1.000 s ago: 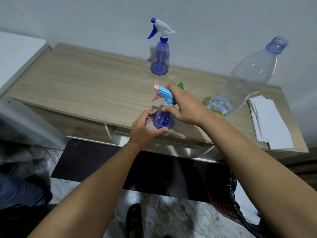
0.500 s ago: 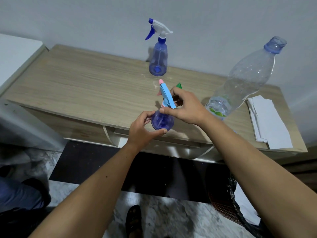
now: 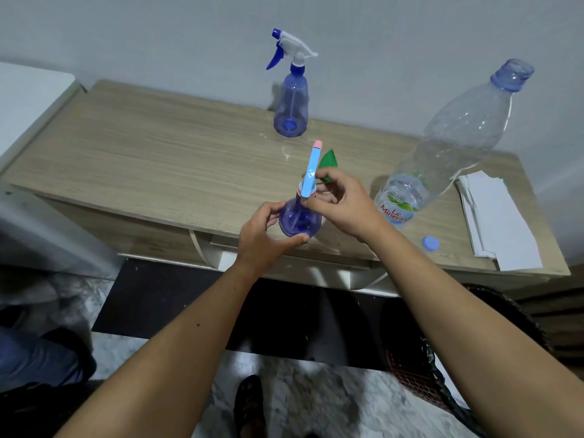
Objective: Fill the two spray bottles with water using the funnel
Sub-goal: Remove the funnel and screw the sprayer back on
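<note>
Matt wood-grain desk [image 3: 158,159]; glossy translucent plastic spray bottles [image 3: 290,112], clear plastic water bottle [image 3: 455,137]; matt white paper [image 3: 499,222] at right edge.

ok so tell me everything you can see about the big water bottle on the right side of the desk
The water bottle is large, clear, thin-looking plastic with a blue-tinted neck and a label reading Le Minerale near its base. Its mouth is open; a blue cap lies apart on the desk in front of it. It stands upright near the desk's right end, beside a stack of white paper. Little water shows inside. Neither hand touches it.
</note>
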